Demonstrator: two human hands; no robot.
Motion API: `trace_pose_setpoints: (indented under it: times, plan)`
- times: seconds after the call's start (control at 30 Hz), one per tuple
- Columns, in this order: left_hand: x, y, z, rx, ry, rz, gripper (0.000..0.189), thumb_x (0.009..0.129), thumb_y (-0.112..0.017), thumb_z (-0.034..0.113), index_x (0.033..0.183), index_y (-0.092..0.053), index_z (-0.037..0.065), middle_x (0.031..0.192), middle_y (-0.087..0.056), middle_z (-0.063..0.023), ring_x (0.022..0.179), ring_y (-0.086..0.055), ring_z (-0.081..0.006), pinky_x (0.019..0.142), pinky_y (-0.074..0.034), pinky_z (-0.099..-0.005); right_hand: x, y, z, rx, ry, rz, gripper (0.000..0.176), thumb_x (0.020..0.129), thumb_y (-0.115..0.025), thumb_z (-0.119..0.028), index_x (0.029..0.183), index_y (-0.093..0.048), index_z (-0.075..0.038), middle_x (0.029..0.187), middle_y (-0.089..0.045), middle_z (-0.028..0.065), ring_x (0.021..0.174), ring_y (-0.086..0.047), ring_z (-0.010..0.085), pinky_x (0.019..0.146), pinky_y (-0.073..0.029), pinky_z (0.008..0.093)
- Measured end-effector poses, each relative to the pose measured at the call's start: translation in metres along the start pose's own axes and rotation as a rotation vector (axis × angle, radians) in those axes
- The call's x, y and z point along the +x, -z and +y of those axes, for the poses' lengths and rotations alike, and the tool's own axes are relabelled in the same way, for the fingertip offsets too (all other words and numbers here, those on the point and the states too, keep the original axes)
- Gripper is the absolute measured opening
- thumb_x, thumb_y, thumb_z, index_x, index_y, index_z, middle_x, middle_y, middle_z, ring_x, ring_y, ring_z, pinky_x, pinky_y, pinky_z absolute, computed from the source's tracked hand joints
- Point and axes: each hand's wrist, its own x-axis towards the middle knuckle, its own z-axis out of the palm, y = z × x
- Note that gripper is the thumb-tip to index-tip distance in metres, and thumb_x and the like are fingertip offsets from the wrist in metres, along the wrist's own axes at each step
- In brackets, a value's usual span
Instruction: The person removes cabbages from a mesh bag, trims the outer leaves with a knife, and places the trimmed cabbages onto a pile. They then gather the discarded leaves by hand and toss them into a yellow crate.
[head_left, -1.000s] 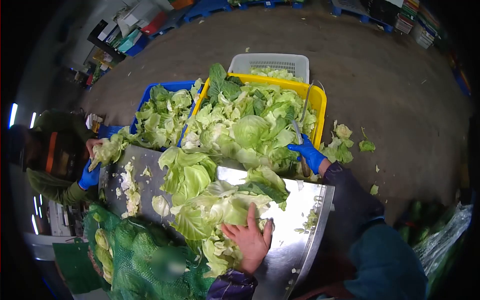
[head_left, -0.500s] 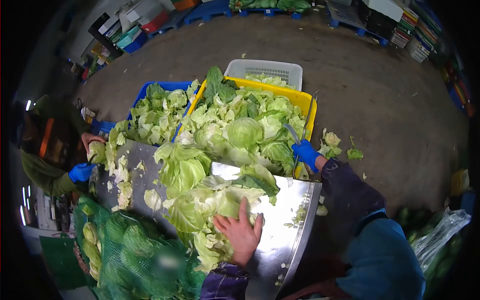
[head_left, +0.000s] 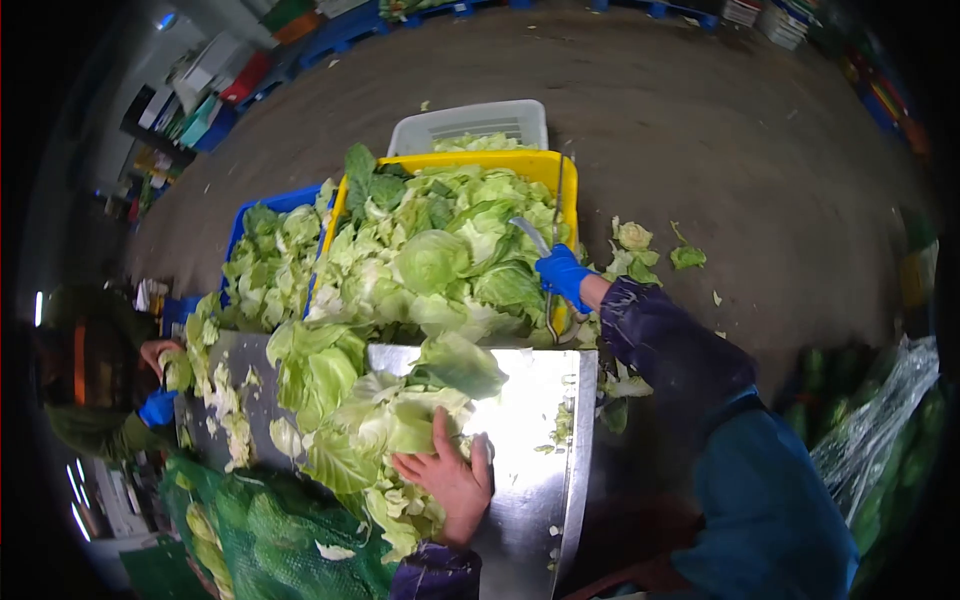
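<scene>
My bare left hand (head_left: 450, 485) rests with spread fingers against a pile of loose cabbage leaves (head_left: 350, 430) on the metal table (head_left: 520, 480). In my right hand (head_left: 564, 275), gloved in blue, is a knife (head_left: 530, 236) with a curved blade, held over the right side of a yellow crate (head_left: 568, 190). That crate is heaped with cabbage leaves, and a rounder pale green piece (head_left: 432, 261) lies among them. A thin metal rod stands at the crate's right side, close to my right hand.
A blue crate (head_left: 236, 232) of leaves and a white crate (head_left: 400, 135) adjoin the yellow one. Green net sacks (head_left: 290, 530) of cabbages lie at the lower left. A co-worker (head_left: 90, 380) holds a cabbage at far left. Leaf scraps (head_left: 688, 257) litter the floor.
The view has shifted, so the crates and table appear further left. My left hand still touches the leaves, and a large dark leaf there has tipped. Leaves appear beside the table's right edge.
</scene>
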Motion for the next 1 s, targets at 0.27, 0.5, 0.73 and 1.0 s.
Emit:
trace_pose_setpoints:
  times: [0.27,0.5,0.73,1.0]
  plan:
    - [-0.003,-0.001,-0.001,0.070,-0.016,-0.001,0.065,0.088,-0.043,0.046,0.140,-0.032,0.009,0.137,-0.029,-0.0292,0.128,-0.019,-0.0464,0.105,-0.002,-0.0589,0.018,0.033,-0.034,-0.175,0.056,-0.111,0.025,0.079,-0.061,-0.014,0.096,-0.047,-0.003,0.066,-0.051,0.0074,0.049,-0.052,0.0175,0.041,-0.042,0.0316]
    - [0.000,0.001,0.000,0.036,-0.001,0.005,0.066,0.087,-0.045,0.047,0.140,-0.032,0.009,0.139,-0.027,-0.0292,0.129,-0.016,-0.0473,0.104,-0.001,-0.0606,0.004,0.112,0.029,0.013,0.066,-0.001,0.025,0.080,-0.062,-0.019,0.099,-0.051,-0.006,0.066,-0.051,0.0036,0.050,-0.051,0.0137,0.043,-0.042,0.0308]
    - [0.000,0.005,0.003,0.088,-0.015,0.004,0.064,0.086,-0.046,0.042,0.138,-0.032,0.006,0.133,-0.032,-0.0298,0.126,-0.021,-0.0464,0.105,-0.004,-0.0576,0.018,0.140,0.105,-0.520,0.237,0.199,0.041,0.080,-0.056,-0.022,0.111,-0.047,0.003,0.078,-0.060,0.0201,0.063,-0.062,0.0301,0.054,-0.047,0.0399]
    - [0.000,0.004,0.004,0.072,0.031,0.000,0.067,0.084,-0.049,0.046,0.138,-0.034,0.009,0.126,-0.039,-0.0344,0.120,-0.029,-0.0508,0.105,-0.005,-0.0617,0.014,0.141,0.125,-0.448,0.215,0.210,0.036,0.076,-0.062,-0.020,0.101,-0.046,0.001,0.068,-0.058,0.0137,0.057,-0.060,0.0234,0.048,-0.045,0.0375]
